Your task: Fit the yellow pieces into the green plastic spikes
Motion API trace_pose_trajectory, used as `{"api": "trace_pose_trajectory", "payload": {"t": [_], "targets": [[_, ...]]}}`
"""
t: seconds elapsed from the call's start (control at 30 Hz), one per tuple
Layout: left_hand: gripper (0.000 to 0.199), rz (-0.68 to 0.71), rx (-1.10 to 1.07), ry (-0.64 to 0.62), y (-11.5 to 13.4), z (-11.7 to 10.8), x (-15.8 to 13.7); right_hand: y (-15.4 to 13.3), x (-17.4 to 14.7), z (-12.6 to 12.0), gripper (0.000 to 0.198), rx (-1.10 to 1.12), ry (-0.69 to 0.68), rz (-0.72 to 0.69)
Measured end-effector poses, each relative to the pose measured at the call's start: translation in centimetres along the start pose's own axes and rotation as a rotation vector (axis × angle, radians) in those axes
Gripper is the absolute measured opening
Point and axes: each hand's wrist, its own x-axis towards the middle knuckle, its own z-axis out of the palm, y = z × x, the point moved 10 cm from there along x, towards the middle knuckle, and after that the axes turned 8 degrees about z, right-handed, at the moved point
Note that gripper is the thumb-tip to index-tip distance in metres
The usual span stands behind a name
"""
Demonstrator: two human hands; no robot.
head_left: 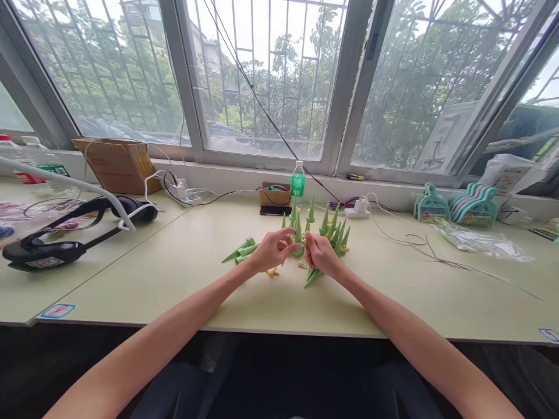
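My left hand [274,250] is over the middle of the table, thumb and forefinger curved with a gap between them. I see nothing held in it. Just to its right, my right hand [322,252] has its fingers closed in a pinch; whatever they hold is hidden. Behind both hands stand several green pointed cone-shaped spikes [324,220], some with small yellow pieces attached. More green spikes [244,247] lie on their sides left of my left hand. Loose yellow pieces [273,272] rest on the table below the hands. Another green spike [312,277] lies under my right hand.
Behind the spikes are a green-labelled bottle [297,185], a small open carton [274,196] and a dark phone [275,210]. A black headset [82,233] lies left. Cables [419,244], teal hangers [476,203] and a plastic bag [484,241] are right.
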Motion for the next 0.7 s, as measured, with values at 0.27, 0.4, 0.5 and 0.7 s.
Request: {"api": "trace_pose_trajectory", "payload": {"t": [0.27,0.4,0.5,0.7], "targets": [[0.03,0.06,0.174,-0.003,0.46,-0.07,0.1,-0.01,0.05,-0.07,0.058,-0.012,0.014,0.021],[0.032,0.072,0.204,0.008,0.47,-0.12,0.14,-0.22,0.0,-0.3,0.06,-0.025,0.031,0.025],[0.034,0.08,0.22,0.017,0.42,-0.19,0.14,-0.44,-0.03,-0.34,0.062,-0.023,0.032,0.023],[0.037,0.139,0.256,0.049,0.59,-0.42,0.12,-0.25,0.01,-0.25,0.066,0.012,0.019,0.053]]}}
